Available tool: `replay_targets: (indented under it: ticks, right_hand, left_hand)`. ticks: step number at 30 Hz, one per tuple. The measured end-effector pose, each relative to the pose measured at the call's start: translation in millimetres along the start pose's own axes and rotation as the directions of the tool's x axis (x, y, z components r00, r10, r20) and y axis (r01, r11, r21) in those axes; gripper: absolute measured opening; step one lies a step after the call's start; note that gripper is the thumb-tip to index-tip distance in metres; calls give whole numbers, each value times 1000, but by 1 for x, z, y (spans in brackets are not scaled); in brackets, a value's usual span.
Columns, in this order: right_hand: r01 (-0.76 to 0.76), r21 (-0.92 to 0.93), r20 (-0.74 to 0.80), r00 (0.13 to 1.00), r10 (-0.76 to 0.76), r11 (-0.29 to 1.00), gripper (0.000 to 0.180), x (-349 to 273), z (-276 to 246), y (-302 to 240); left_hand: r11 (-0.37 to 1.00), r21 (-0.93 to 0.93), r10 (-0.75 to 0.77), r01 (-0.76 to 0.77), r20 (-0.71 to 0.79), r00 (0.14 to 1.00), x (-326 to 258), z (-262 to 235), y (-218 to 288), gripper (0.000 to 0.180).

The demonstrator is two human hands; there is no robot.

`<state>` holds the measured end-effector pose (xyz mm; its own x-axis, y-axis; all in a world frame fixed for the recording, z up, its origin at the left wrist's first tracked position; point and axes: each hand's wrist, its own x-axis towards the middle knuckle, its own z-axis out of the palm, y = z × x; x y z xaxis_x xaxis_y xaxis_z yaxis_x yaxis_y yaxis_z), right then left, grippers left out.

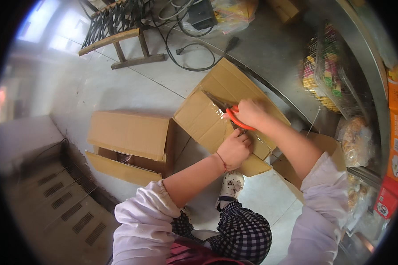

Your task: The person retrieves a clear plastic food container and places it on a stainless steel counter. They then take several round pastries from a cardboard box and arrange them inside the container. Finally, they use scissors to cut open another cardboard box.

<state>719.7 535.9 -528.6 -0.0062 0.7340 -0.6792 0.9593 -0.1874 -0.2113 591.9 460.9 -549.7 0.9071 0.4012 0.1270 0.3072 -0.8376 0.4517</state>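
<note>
In front of me a cardboard box (199,117) sits at an angle on the floor, shiny tape along its top seam. My right hand (250,114) is closed around the red handles of a pair of scissors (216,102). The dark blades lie low over the box top and point to the far left. Just nearer to me, my left hand (235,151) is closed at the near end of the seam, beside a loose flap (253,166). What its fingers pinch is hidden.
A second cardboard box (128,132) with a partly raised flap stands at the left. Another open box (327,148) is under my right forearm. Black cables (194,68) and a wooden-framed stool (124,33) lie beyond. Shelves with packaged goods (331,70) line the right side.
</note>
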Motion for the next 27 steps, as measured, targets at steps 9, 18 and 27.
replay_targets:
  ticks: [9,18,27]
  right_hand:
    - [13,466,401,888,-224,885,79,-12,34,33]
    - [-185,534,503,854,-135,825,78,15,8,3]
    - [-116,437,373,926,-63,892,79,26,3,-11]
  left_hand:
    - [998,-63,-14,10,-75,997,-10,-1,3,23]
    - [999,-22,-31,28,-111,993,-16,-3,8,19]
    - [997,-34,-66,62,-127,990,-18,-2,12,18]
